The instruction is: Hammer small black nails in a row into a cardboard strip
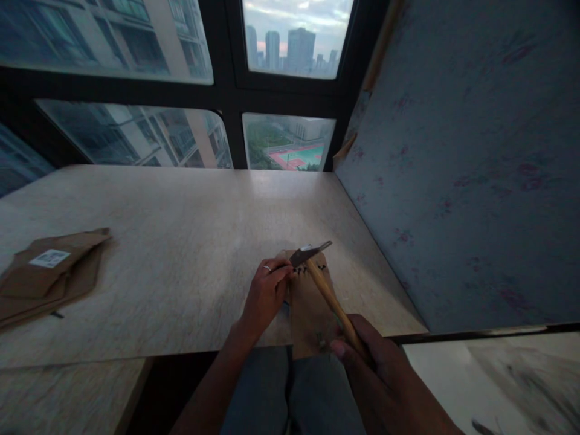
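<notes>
My right hand [378,368] is wrapped round the wooden handle of a hammer [333,302]. Its dark metal head, with a pale tip, lies just over the far end of a flat brown board [310,329]. Several small black marks or pieces show in a row on that board near the head. Beside the hammer head, my left hand [267,293], with a ring on one finger, rests at the board's left edge, its fingertips pinched together. Whatever they hold is too small to make out. The near end of the board sticks out past the counter's edge.
Folded brown paper packages [58,275] with a white label lie at the left of the pale counter [181,241]. A wall with flowered paper [462,181] bounds the right side. Dark-framed windows [290,142] stand behind. My legs [281,393] are below the counter's edge.
</notes>
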The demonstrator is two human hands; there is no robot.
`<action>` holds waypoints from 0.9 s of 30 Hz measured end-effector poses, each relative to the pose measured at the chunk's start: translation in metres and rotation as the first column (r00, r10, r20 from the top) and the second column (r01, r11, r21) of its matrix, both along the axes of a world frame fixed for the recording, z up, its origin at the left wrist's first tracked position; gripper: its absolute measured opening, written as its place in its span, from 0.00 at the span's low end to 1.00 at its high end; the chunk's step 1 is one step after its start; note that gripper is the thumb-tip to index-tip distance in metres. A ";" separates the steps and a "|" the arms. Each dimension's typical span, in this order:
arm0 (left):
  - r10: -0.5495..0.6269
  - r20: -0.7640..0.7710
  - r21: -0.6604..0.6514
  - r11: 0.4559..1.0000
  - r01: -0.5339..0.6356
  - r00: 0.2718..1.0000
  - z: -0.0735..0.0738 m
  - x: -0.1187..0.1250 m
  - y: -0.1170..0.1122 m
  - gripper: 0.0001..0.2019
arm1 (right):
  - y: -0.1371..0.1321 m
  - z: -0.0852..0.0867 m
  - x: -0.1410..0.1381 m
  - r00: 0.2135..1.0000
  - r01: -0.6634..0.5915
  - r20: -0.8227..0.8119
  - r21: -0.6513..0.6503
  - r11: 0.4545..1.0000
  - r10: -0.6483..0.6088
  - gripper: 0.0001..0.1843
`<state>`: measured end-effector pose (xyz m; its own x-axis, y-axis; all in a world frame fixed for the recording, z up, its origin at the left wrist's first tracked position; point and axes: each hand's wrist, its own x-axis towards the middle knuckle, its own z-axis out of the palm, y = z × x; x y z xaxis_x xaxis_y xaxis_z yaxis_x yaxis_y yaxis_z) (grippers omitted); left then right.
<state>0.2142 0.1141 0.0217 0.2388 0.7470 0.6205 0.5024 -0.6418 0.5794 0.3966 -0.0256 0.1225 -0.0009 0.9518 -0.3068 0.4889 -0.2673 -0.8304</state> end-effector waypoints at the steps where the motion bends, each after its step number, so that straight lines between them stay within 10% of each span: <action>1: -0.006 0.002 -0.003 1.000 0.006 1.000 0.001 0.000 0.000 0.10 | 0.001 -0.002 0.000 1.000 -0.003 -0.009 0.005 1.000 0.003 0.20; 27: -0.026 -0.053 -0.062 0.998 0.023 0.998 0.003 0.001 0.000 0.09 | 0.018 -0.018 0.019 0.982 -0.125 0.140 -0.012 0.992 0.126 0.17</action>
<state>0.2156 0.1141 0.0247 0.2890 0.7767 0.5597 0.5186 -0.6184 0.5905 0.4161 -0.0072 0.1045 -0.0770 0.9458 -0.3154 0.6300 -0.1991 -0.7506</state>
